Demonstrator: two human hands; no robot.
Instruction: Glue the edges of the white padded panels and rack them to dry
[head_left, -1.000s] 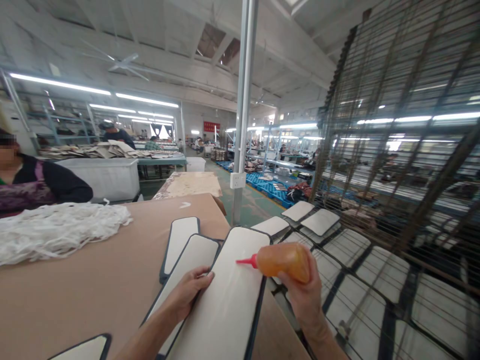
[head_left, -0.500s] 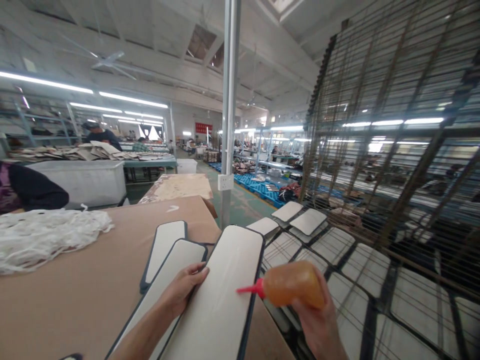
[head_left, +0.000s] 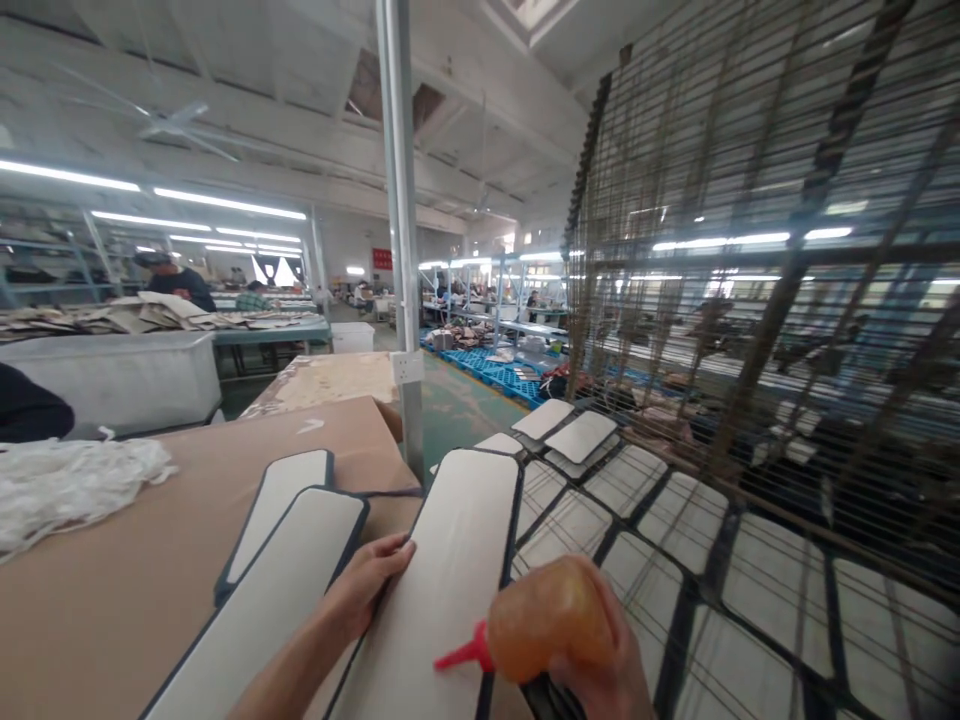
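A long white panel with a dark edge and rounded corners (head_left: 465, 520) lies tilted in front of me. My left hand (head_left: 371, 580) grips its left edge, thumb on the white face. In my right hand (head_left: 604, 660) is a squeeze bottle of amber liquid (head_left: 551, 620), its red nozzle (head_left: 465, 652) pointing left, low over the panel's face. Whether the tip touches the panel I cannot tell. Two similar panels, one nearer (head_left: 300, 560) and one behind it (head_left: 281, 495), overlap on the brown table to the left.
White stringy material (head_left: 75, 485) is heaped on the brown table (head_left: 150, 580) at left. On the right, a wire rack (head_left: 720, 250) rises above rows of white panels (head_left: 682, 520). A metal post (head_left: 401, 220) stands ahead. People are at the left, one sleeve (head_left: 30, 405) close by.
The bottle in my right hand has moved down and left along the panel. My left hand still grips the edge. The whole view has shifted, with the surroundings now further left.
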